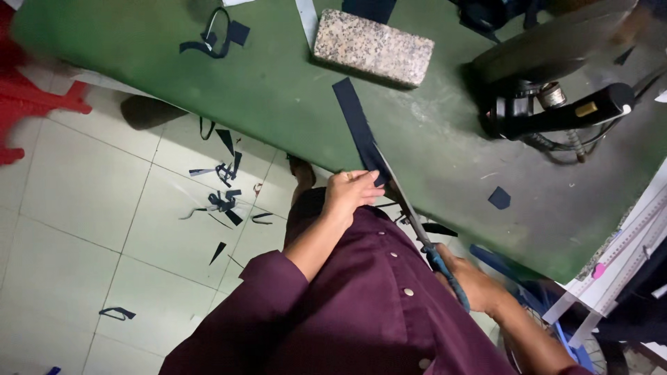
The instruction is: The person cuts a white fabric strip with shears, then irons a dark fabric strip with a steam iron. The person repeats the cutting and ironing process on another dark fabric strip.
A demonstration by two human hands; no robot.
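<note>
Cutting a dark blue strip point(356, 118) lying on the green table point(278, 97), near end at the table edge: left hand point(349, 193) pinching that end, right hand point(467, 281) closed around the blue-handled scissors point(417, 222) (blades running up along the strip). Could wander off line if the strip slips, or nick the left fingertips point(366, 177), sitting just beside the blades. Granite block point(373, 47) and iron point(556, 104) well apart.

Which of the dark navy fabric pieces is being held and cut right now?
The long navy strip on the green table, pinned by the left hand; other scraps lie loose.
</note>
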